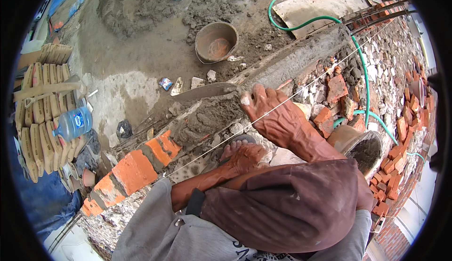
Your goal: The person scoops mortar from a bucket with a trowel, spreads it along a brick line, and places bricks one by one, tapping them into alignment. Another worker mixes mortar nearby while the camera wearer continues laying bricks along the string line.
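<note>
My right hand [275,115] is closed at the near end of a trowel [207,91], its handle hidden by my fingers. The trowel's blade points left along the far edge of a low brick wall. Wet mortar [207,117] lies on the wall top, just left of that hand. Further left, orange bricks [135,170] show with mortar joints between them. A taut white string [207,151] runs along the wall and crosses in front of my right hand. My left hand [249,156] is low beside my sandalled foot [230,150]; its fingers are mostly hidden.
A dark bucket [216,42] stands beyond the wall near heaped mortar [136,7]. Another bucket [360,145] holding mortar sits right of my knee. A green hose [366,72] crosses the rubble. Brick piles [393,171] lie right; stacked sacks [40,138] and a water jug [74,122] left.
</note>
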A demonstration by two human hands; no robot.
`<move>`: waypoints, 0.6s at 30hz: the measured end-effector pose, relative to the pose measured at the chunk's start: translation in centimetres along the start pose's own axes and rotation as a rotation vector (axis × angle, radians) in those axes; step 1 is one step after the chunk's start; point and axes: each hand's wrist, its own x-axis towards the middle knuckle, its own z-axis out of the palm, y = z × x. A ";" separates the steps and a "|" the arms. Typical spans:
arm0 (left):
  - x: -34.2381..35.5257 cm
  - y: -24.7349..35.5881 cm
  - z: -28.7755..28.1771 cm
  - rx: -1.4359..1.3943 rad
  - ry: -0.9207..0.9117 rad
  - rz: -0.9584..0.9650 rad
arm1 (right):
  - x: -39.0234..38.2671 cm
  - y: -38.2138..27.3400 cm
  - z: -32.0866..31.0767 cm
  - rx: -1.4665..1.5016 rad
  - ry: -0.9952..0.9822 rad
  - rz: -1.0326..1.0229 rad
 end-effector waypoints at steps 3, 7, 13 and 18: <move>0.0 0.4 -0.8 -0.005 -0.130 -0.120 | 2.8 -2.1 1.2 -0.429 0.334 -0.157; 0.2 0.8 -1.3 -0.028 -0.316 -0.242 | 3.5 -2.9 4.0 -0.511 0.389 -0.236; 0.4 0.7 -0.6 -0.107 -0.089 -0.151 | -3.1 5.0 3.0 -0.617 0.152 -0.002; 0.5 0.5 -0.3 -0.087 -0.026 -0.070 | -8.2 7.8 0.5 -0.314 0.227 0.115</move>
